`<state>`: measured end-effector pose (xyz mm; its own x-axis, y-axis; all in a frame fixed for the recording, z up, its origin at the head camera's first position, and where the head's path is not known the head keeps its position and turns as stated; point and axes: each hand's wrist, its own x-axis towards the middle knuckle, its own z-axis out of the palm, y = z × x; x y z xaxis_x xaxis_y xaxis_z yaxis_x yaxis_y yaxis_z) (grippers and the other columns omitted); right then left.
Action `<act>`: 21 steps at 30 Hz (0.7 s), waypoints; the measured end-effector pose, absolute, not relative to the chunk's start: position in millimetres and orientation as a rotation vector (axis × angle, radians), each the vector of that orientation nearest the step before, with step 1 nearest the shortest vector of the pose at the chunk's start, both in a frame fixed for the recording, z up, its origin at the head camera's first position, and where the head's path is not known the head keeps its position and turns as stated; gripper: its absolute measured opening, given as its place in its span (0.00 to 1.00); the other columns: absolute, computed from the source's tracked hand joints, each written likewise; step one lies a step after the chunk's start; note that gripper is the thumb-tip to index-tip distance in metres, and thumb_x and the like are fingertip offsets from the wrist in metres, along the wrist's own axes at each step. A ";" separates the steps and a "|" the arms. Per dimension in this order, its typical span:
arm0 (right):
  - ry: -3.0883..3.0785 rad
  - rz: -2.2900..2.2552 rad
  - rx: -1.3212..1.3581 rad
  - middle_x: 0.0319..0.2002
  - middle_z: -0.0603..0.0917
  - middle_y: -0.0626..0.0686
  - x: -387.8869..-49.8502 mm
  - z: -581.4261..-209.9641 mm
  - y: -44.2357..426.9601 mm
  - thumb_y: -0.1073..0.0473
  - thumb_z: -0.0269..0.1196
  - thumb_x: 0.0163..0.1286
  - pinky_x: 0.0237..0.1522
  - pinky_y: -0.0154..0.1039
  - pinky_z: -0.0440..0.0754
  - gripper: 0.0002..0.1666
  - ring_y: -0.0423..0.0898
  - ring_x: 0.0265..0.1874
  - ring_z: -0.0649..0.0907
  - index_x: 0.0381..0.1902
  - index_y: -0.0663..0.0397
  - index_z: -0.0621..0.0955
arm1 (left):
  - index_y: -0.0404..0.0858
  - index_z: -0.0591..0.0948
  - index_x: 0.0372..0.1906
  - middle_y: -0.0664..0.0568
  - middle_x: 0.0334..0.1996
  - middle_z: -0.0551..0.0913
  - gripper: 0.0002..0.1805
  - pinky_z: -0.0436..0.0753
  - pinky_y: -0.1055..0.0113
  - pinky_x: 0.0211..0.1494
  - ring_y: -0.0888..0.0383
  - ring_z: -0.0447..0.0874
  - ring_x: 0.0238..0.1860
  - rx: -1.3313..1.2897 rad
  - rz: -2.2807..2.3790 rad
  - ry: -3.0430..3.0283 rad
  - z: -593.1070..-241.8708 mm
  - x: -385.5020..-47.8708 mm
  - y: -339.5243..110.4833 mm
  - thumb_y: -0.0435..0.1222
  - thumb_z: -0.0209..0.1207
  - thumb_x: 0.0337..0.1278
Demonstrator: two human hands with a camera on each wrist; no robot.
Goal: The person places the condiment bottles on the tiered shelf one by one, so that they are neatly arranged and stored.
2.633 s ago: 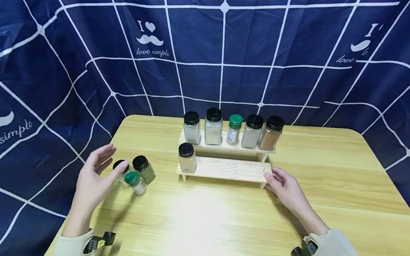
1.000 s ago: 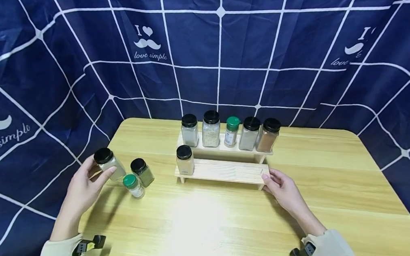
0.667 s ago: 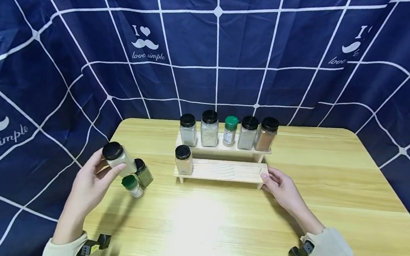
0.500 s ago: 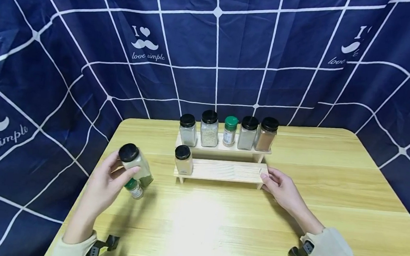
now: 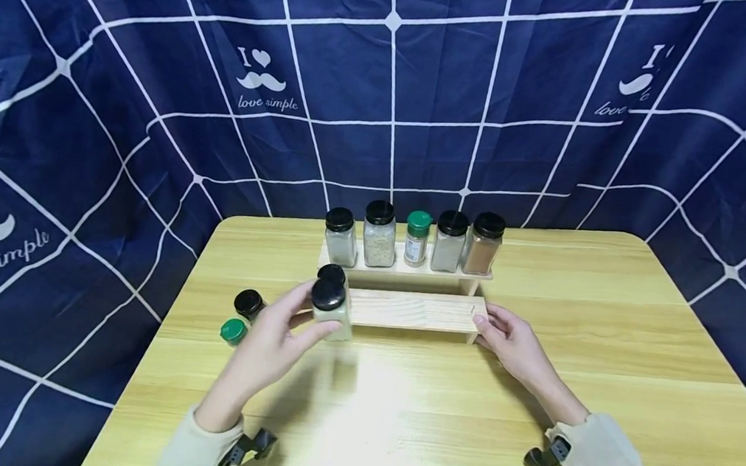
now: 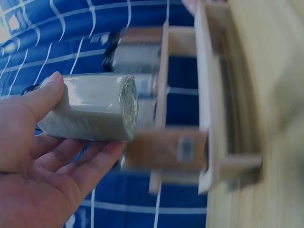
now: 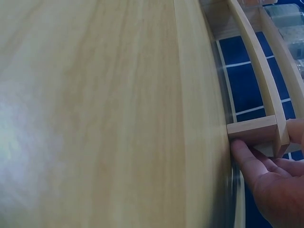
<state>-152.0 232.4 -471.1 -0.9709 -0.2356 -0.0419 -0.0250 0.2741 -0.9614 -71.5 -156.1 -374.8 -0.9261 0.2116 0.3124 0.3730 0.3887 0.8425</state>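
My left hand grips a black-lidded glass jar of pale contents, held in front of the left end of the wooden rack's lower shelf. In the left wrist view the held jar lies between thumb and fingers, off the rack. Behind it on that shelf stands a jar with tan contents, mostly hidden in the head view. My right hand pinches the lower shelf's right end; in the right wrist view its fingers are around the end, beside the leg.
On the upper shelf stand several jars, among them one with a green lid and a reddish-brown one. Left of my left forearm are a black-lidded jar and a green-lidded one on the table. A blue curtain hangs behind.
My left hand took hold of the pale jar among the left group and carried it right to the rack's left end. The right hand keeps its grip on the shelf end.
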 end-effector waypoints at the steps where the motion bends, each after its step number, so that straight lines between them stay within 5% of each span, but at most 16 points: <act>1: 2.364 -1.777 -0.244 0.67 0.75 0.79 -152.1 -470.9 232.6 0.55 0.56 0.85 0.59 0.36 0.87 0.36 0.35 0.54 0.86 0.76 0.78 0.62 | 0.47 0.78 0.69 0.53 0.62 0.85 0.28 0.86 0.66 0.67 0.56 0.87 0.61 -0.546 -1.574 -2.497 -376.2 -72.9 -149.6 0.40 0.70 0.66; 6: 2.378 -1.770 -0.243 0.67 0.75 0.79 -151.6 -470.1 232.8 0.56 0.56 0.84 0.59 0.35 0.87 0.35 0.39 0.56 0.87 0.76 0.78 0.63 | 0.51 0.77 0.69 0.57 0.59 0.86 0.27 0.86 0.64 0.68 0.59 0.86 0.60 -0.623 -1.599 -2.539 -386.1 -81.0 -119.1 0.44 0.69 0.67; 15: 2.392 -1.755 -0.243 0.67 0.75 0.79 -150.3 -470.5 232.1 0.56 0.55 0.85 0.59 0.36 0.87 0.35 0.60 0.62 0.85 0.76 0.78 0.62 | 0.50 0.74 0.72 0.54 0.58 0.84 0.27 0.84 0.69 0.68 0.60 0.85 0.60 -0.611 -1.527 -2.578 -408.2 -108.7 -81.9 0.45 0.64 0.72; 21: 2.392 -1.759 -0.255 0.67 0.75 0.79 -151.6 -470.6 232.6 0.56 0.55 0.85 0.59 0.36 0.87 0.35 0.61 0.62 0.85 0.76 0.78 0.63 | 0.45 0.73 0.73 0.48 0.56 0.83 0.28 0.86 0.64 0.67 0.56 0.84 0.58 -0.580 -1.453 -2.589 -417.1 -121.8 -76.8 0.43 0.64 0.73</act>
<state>-151.6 232.6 -470.6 -0.9724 -0.2315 -0.0283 -0.0419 0.2929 -0.9552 -121.8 -76.8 -417.1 -0.9201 0.2710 0.2828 0.3826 0.4671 0.7971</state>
